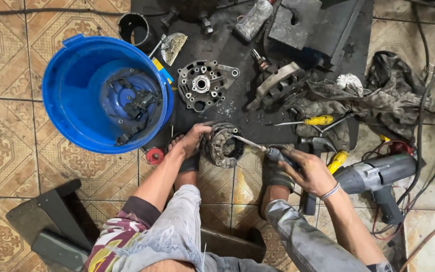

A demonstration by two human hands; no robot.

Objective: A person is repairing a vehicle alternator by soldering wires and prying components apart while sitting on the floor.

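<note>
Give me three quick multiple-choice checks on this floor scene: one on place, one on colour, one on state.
1. Where is the blue bucket relative to the round stator ring?
A. To its left
B. To its right
C. Under it

2. What colour is the handle of the spare screwdriver on the mat?
A. Red
B. Yellow
C. Green

3. What is the left hand doing?
A. Hanging free
B. Holding the power tool
C. Gripping the ring

Answers:
1. A, bucket sits at image left.
2. B, its handle is yellow.
3. C, fingers clasp the ring while the right hand drives a screwdriver into it.
</note>
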